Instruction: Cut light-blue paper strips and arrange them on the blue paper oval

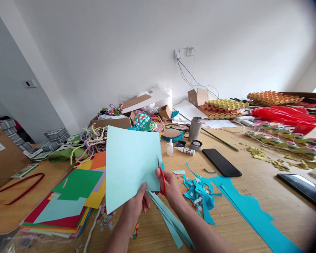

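Note:
A pale blue sheet of paper (133,161) stands up in front of me, gripped at its lower edge by my left hand (138,200), thumb on the near face. My right hand (170,184) is closed round red-handled scissors (162,181). The blades point up along the sheet's right edge; whether they are apart I cannot tell. Beneath my hands, long pale blue paper strips (171,225) lie on the wooden table. Just right of them is a heap of bright blue paper scraps (200,191).
Coloured paper sheets (79,182) are stacked at left. A glue bottle (170,147), a steel flask (195,129) and a black phone (221,161) stand or lie beyond my right hand. Egg trays (221,107) and a red plastic bag (287,116) sit at the far right.

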`<state>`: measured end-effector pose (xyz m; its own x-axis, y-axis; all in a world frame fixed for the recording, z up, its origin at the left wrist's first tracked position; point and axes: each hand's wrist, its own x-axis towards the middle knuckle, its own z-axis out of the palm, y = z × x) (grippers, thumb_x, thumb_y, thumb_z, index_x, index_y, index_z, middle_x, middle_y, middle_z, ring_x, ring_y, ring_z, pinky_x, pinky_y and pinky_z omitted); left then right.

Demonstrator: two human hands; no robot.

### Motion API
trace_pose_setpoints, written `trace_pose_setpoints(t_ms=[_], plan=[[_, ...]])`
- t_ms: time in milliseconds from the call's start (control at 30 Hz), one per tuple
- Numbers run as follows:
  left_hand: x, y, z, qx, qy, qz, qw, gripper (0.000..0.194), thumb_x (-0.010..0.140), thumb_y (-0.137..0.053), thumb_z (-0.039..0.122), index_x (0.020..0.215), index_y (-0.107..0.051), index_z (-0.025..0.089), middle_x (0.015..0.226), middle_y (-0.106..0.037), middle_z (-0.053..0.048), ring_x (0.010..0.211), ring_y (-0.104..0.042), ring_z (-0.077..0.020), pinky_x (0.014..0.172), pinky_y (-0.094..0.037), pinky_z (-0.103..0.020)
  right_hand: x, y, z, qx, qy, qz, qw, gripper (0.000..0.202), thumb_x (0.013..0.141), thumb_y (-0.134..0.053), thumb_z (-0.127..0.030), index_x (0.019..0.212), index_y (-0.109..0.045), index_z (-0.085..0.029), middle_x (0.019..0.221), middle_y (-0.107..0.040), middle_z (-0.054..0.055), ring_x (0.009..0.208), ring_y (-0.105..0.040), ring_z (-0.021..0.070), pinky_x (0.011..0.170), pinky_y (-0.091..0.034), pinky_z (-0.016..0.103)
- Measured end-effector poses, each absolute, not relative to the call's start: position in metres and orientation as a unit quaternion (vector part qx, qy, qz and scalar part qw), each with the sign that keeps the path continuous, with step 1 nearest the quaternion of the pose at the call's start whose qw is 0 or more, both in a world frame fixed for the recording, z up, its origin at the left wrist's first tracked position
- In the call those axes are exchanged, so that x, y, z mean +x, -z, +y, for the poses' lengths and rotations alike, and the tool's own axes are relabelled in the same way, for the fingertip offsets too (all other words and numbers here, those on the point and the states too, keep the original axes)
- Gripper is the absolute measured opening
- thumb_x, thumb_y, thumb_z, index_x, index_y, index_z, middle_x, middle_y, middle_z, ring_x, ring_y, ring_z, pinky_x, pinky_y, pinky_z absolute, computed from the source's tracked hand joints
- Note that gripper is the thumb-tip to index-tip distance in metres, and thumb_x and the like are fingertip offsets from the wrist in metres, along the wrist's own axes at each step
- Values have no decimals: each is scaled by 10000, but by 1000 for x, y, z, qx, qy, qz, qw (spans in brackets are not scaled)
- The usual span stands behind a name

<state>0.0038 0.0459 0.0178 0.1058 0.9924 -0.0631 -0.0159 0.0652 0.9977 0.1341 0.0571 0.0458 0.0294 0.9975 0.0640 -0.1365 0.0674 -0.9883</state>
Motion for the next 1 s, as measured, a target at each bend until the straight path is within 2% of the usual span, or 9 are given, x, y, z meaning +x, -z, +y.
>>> trace_pose_setpoints(t_ms=[333, 600, 833, 1000], plan=[[5, -18, 45, 510, -459, 485, 542, 569, 776, -529, 601, 392, -519, 181, 356, -475, -16, 327, -394, -94, 359, -282, -232, 135, -45, 57, -455, -505, -473, 560, 612, 751, -485, -739, 529, -504, -169, 375, -506, -14, 341, -459, 91, 338, -343, 184], [5, -20, 45, 507, -460, 486, 543, 556, 751, -552, 619, 403, -525, 185, 354, -477, -14, 331, -399, -100, 355, -282, -233, 133, -42, 58, -466, -525, -446, 556, 598, 707, -519, -751, 602, -547, -163, 402, -534, -15, 317, -449, 89, 315, -370, 187], [6, -18, 46, 502, -457, 491, 545, 574, 701, -568, 671, 400, -527, 183, 345, -471, -11, 323, -391, -98, 337, -267, -226, 136, -45, 57, -439, -520, -469, 563, 582, 793, -482, -695, 613, -566, -149, 381, -499, -23, 340, -454, 95, 351, -342, 192], [4, -11, 48, 514, -446, 482, 553, 576, 740, -554, 639, 400, -534, 175, 346, -475, -15, 320, -392, -93, 342, -275, -224, 137, -48, 56, -428, -527, -464, 569, 615, 765, -477, -734, 655, -596, -141, 411, -516, -18, 348, -467, 111, 370, -367, 217]])
